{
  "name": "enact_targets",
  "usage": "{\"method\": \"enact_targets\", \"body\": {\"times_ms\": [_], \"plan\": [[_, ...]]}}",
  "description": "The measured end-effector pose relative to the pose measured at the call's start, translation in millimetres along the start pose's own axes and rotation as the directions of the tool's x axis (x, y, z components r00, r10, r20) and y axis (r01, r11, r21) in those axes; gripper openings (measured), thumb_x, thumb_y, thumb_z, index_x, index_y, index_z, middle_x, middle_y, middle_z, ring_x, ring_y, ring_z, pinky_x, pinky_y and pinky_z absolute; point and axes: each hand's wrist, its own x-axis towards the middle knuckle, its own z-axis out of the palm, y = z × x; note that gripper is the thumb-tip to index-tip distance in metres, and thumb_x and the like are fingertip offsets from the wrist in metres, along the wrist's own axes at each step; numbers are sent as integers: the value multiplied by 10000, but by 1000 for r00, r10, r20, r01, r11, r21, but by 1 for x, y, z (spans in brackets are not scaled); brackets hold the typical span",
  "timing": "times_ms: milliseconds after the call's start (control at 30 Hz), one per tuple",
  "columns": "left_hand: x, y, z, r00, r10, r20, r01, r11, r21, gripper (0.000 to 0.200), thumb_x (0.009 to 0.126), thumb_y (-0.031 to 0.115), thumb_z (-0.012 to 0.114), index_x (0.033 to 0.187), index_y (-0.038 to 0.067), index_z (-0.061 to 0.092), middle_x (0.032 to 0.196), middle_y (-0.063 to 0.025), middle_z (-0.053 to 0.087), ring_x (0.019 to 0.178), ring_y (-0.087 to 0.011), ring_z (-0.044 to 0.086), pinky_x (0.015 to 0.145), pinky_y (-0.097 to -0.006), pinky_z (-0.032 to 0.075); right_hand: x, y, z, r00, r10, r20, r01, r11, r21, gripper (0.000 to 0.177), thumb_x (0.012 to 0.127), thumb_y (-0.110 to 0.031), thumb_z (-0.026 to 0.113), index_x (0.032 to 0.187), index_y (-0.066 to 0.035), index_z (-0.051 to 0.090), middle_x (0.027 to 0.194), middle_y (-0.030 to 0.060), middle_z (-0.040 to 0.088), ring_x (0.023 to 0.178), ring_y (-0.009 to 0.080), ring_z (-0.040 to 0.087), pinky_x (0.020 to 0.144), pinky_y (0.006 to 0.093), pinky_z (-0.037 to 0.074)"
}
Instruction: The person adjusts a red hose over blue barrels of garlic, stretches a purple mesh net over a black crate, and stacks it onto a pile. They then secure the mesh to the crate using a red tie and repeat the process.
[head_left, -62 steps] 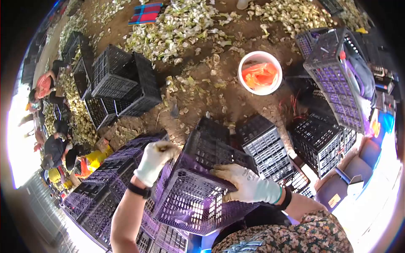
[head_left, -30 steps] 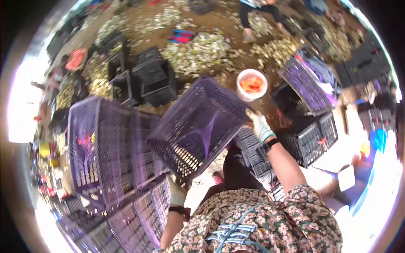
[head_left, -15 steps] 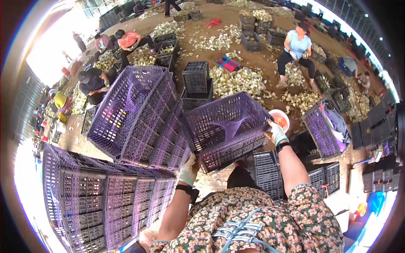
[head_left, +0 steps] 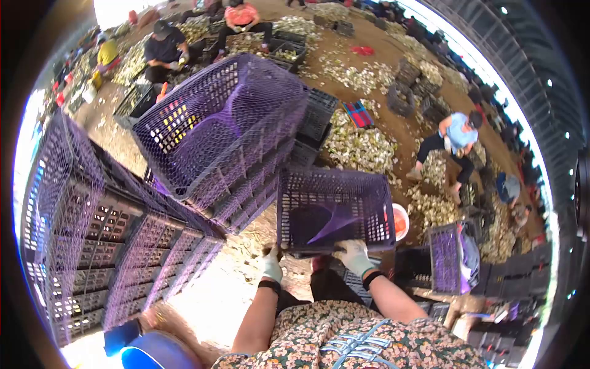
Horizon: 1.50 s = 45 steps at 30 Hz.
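A black plastic crate (head_left: 375, 184) lined with purple netting is held in front of my body, its open top tilted toward me. My left hand (head_left: 271, 265), in a pale work glove, is at its near left corner, with fingers partly hidden behind the edge. My right hand (head_left: 354, 257), gloved too, grips the near rim right of the middle. Inside the crate, the netting (head_left: 335, 222) bunches into a loose purple fold. To the left, a tall stack of net-covered crates (head_left: 239, 141) stands close to the held one.
Another net-covered crate stack (head_left: 117, 240) fills the left side. A white bucket (head_left: 401, 222) with reddish contents stands right of the held crate. Garlic-like heaps (head_left: 359, 147) cover the ground ahead. A person in light blue (head_left: 460, 132) sits at right; other seated people are at upper left.
The crate has swung toward me and levelled sideways. My right hand has moved from its far right corner to the near rim. The view has turned, bringing a blue tub into sight at lower left.
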Motion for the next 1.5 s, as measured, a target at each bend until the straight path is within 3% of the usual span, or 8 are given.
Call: {"method": "enact_targets", "body": {"times_ms": [367, 533, 667, 833, 1100, 1233, 1367, 1500], "plan": [[19, -32, -20, 984, -49, 173, 145, 787, -600, 51, 870, 100, 612, 883, 93, 563, 781, -31, 570, 676, -166, 549, 618, -307, 471, -2, 18, -11, 978, 75, -195, -56, 993, 103, 746, 625, -243, 806, 1268, -10, 510, 1193, 189, 549, 1140, 317, 511, 975, 384, 407], [-9, -1, -5, 924, -96, 370, 272, 846, -458, 241, 863, 237, 690, 1004, 92, 561, 830, 1, 566, 768, -124, 545, 703, -272, 472, 21, 13, -30, 947, 194, 257, -269, 916, 298, 902, 624, -274, 837, 1370, -21, 397, 1353, 217, 443, 1263, 328, 419, 1059, 378, 345], [-4, -18, -1, 887, 68, 457, -37, 996, -76, 312, 841, 183, 716, 1093, 75, 568, 883, 5, 595, 812, -108, 559, 745, -240, 474, 33, -57, -16, 964, -235, 121, 242, 969, -46, 891, 580, -282, 847, 1308, 18, 431, 1257, 248, 485, 1170, 380, 468, 1009, 435, 377], [-15, -23, 5, 886, -53, 461, 385, 641, -664, 276, 919, 145, 601, 1173, 48, 549, 902, -43, 625, 817, -160, 593, 825, -303, 480, 26, -120, 23, 917, -397, -33, 396, 918, -21, 911, 587, -290, 851, 1309, 19, 389, 1260, 271, 456, 1157, 427, 438, 985, 492, 360], [-26, 3, 8, 887, -95, 452, 213, 953, -216, 366, 854, 186, 696, 1167, 40, 575, 1055, -44, 600, 872, -129, 573, 786, -284, 490, 48, -135, -13, 914, -296, -277, 334, 938, 98, 837, 666, -168, 810, 1351, 15, 364, 1315, 216, 417, 1197, 365, 427, 1030, 438, 342], [-26, -12, 8, 923, -90, 373, 83, 996, 36, 248, 777, 110, 764, 978, 47, 634, 964, -18, 612, 801, -104, 566, 708, -258, 490, 68, -73, 3, 994, 103, 43, -105, 738, 667, 823, 735, -229, 786, 1376, 17, 332, 1329, 213, 429, 1234, 300, 435, 1045, 390, 349], [-45, -18, 23, 992, 125, 20, -121, 982, -146, 133, 783, -26, 692, 814, 69, 605, 768, 36, 586, 740, -84, 532, 702, -236, 458, 23, -47, -16, 925, -141, 352, 240, 936, -257, 945, 629, -424, 809, 1361, -1, 387, 1286, 234, 488, 1207, 368, 464, 1015, 403, 380], [-53, -23, 16, 994, 99, -53, -112, 938, -327, 101, 831, -18, 651, 824, 66, 596, 774, 32, 584, 724, -69, 524, 671, -217, 436, 17, -4, 10, 967, -42, 251, 80, 986, -144, 770, 607, -258, 842, 1245, 19, 512, 1132, 198, 614, 1072, 336, 580, 944, 396, 443]]}}
